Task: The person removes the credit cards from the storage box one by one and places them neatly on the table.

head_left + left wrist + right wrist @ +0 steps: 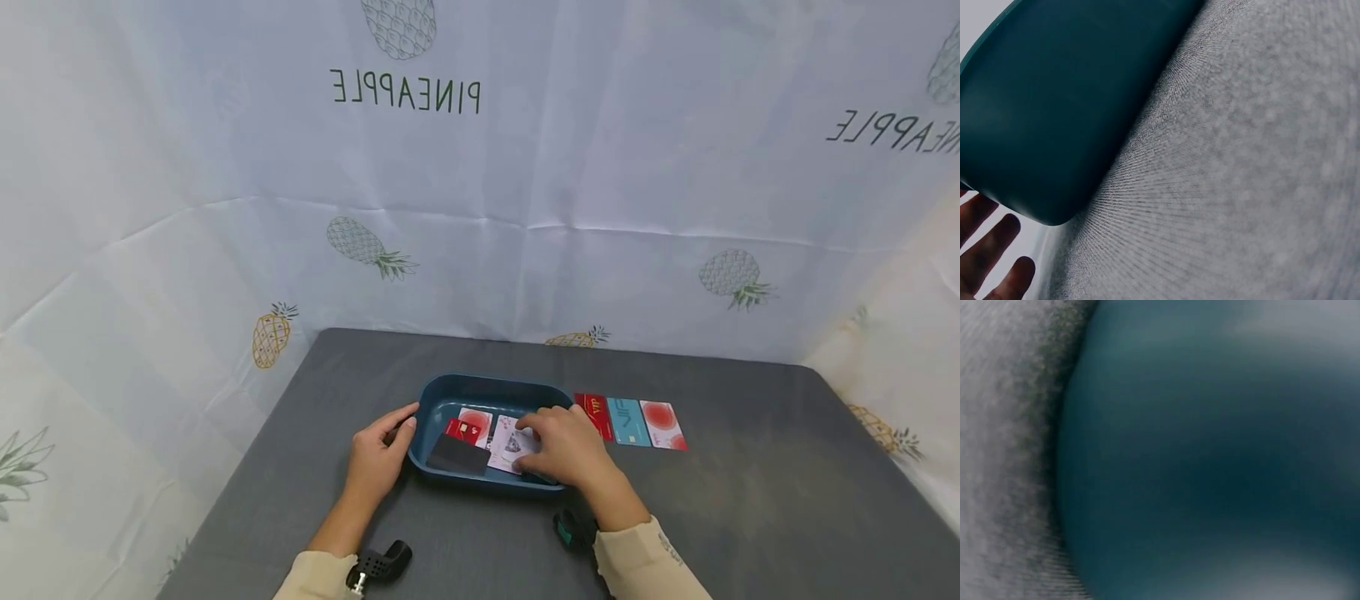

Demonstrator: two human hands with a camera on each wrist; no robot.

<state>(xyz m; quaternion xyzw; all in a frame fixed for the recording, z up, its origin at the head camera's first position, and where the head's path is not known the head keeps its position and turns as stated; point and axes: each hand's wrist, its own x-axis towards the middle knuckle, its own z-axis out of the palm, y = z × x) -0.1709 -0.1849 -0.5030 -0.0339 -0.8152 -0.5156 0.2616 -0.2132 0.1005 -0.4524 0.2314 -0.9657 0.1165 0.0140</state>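
Grey table (750,500) under the tray, pale cloth (525,167) with pineapple prints hung behind it. Blue tray (495,390) sits on the table. In tray: flat black piece (456,457) front left, red card (462,431) partly under it, pink-and-white card (480,419) behind, white printed card (507,447) right of the black piece. Just right of tray, in a row: red lettered card (594,414), light-blue card (628,422), red-circle card (663,423). Left hand (377,454) at tray's left end, fingers loosely extended, fingertips by the rim. Right hand (564,443) over tray's right side, thumb and index apart at the white printed card; can't tell if gripping.
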